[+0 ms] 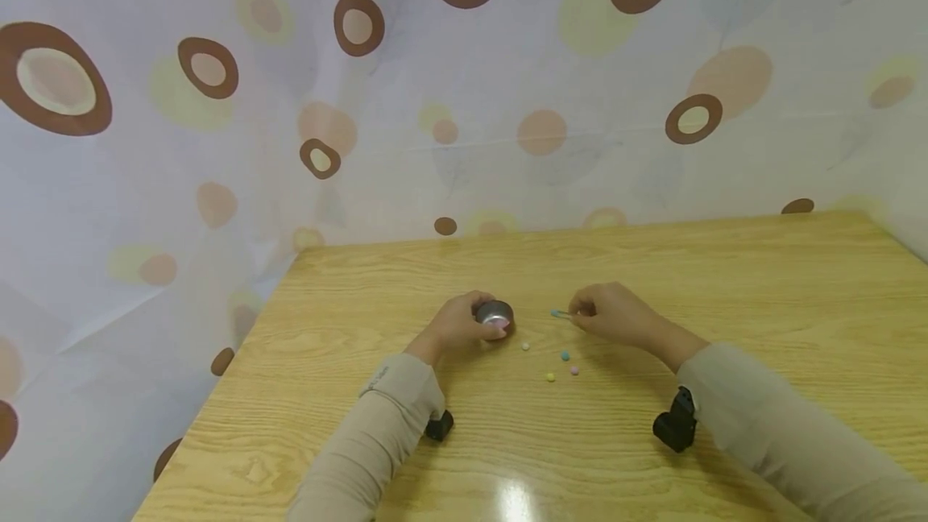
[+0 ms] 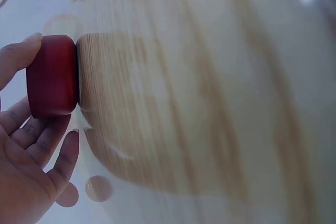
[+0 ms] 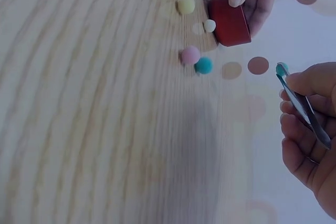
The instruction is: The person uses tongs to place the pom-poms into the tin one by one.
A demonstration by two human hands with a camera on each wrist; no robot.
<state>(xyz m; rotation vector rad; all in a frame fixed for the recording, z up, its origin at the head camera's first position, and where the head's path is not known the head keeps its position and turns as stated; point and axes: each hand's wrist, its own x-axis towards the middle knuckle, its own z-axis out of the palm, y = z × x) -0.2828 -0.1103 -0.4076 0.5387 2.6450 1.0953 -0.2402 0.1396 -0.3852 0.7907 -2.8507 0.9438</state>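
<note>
On the left, my left hand point(image 1: 458, 325) holds a small round metal bowl point(image 2: 51, 76), thumb on one side and fingers on the other. It is red outside and silvery inside, and a pinkish patch shows within it in the head view. My right hand point(image 1: 615, 314) pinches metal tweezers point(image 3: 303, 106), which point left toward the bowl. A teal pom-pom point(image 3: 281, 69) is between their tips, above the table. Between the hands lie a white pom-pom point(image 1: 525, 346), another teal pom-pom point(image 1: 565, 356), a pink pom-pom point(image 1: 574, 370) and a yellow pom-pom point(image 1: 550, 377).
The light wood-grain table point(image 1: 362, 288) reaches back to a white curtain point(image 1: 406, 103) with brown and beige ovals, which also hangs along the left side. Black wrist cameras hang below both sleeves, the right camera point(image 1: 676, 423) close over the tabletop.
</note>
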